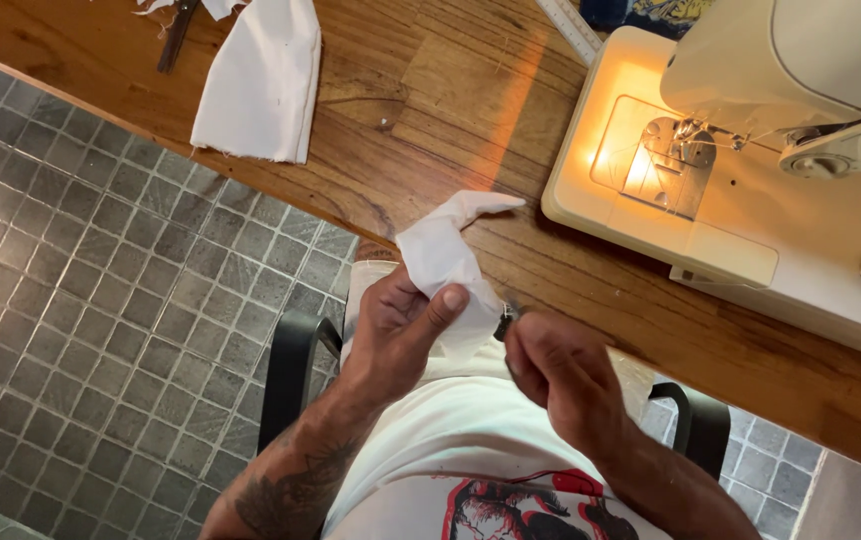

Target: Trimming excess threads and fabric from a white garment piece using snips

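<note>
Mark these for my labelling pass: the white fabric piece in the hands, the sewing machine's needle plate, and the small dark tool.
white fabric piece (pixel 437 255), head view, upper fold.
needle plate (pixel 662 175), head view, lit metal centre.
small dark tool (pixel 503 323), head view, tip above right fingers.

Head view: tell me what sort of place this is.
Probably a home sewing corner: a cream sewing machine with its lamp lit sits on a wooden table, cut white fabric lies nearby, and grey tiled floor runs below.
</note>
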